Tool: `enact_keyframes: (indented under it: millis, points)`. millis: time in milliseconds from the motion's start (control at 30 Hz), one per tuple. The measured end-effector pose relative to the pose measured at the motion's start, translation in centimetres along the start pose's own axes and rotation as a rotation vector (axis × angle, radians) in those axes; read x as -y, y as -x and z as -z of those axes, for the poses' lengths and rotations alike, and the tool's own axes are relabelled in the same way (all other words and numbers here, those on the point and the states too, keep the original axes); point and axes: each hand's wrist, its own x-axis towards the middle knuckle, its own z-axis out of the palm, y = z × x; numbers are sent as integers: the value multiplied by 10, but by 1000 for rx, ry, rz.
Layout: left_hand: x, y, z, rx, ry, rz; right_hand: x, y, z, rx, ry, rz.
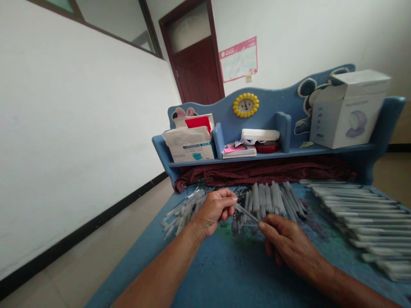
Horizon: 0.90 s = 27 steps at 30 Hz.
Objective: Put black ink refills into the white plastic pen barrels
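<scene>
Between my two hands a thin translucent pen-like tube (246, 212) is held at a slant. My left hand (215, 210) pinches its upper left end, and my right hand (284, 239) grips its lower right end. Left of my left hand lies a loose pile of clear tubes (183, 214). Beyond my hands, a bundle of greyish tubes (265, 199) stands out in a row, with dark thin pieces beside it. Several layers of similar pens (369, 222) are stacked at the right.
The blue table (231, 273) has a raised shelf (199, 163) at its back. On it stand a mask box (192, 152), a white carton (349, 115), papers (239, 150) and a red round case (267, 147). A checked cloth (257, 170) lies beneath the shelf.
</scene>
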Motion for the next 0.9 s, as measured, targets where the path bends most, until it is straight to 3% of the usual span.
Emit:
enact_keyframes:
  millis: [400,900]
  points:
    - [0,7,-10,16,148,44,1,2,3,-163,128,154]
    - [9,7,-12,28,189,81,-2,1,2,-183,142,165]
